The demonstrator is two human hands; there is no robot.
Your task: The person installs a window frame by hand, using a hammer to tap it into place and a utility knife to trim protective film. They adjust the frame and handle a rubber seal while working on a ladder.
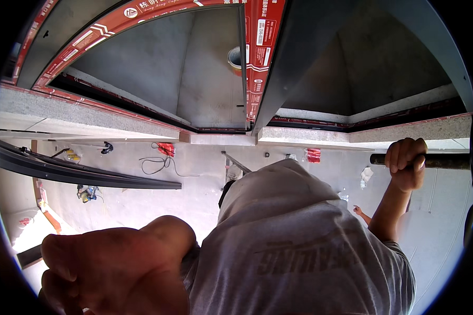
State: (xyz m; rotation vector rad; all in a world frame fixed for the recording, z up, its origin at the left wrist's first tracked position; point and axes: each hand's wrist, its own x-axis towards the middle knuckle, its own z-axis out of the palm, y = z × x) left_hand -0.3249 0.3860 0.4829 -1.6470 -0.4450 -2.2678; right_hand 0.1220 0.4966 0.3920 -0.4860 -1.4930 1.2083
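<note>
My right hand [406, 164] is closed round a dark round bar [446, 160] at the right; the bar's left end pokes out past my fist. Large and close at the lower left is my left hand [84, 270], its fingers curled in. A dark bar [29, 256] runs up to that hand's edge, but whether the fingers hold it is hidden. Between my arms, my grey shirt [299, 241] fills the lower middle.
Ahead stand dark window frames with red protective film [257, 58]. A bucket [235, 56] shows through the glass. Long dark metal profiles [89, 170] reach in from the left. Below, the floor [205, 157] holds a cable [155, 164], red packets [314, 155] and power tools [88, 194].
</note>
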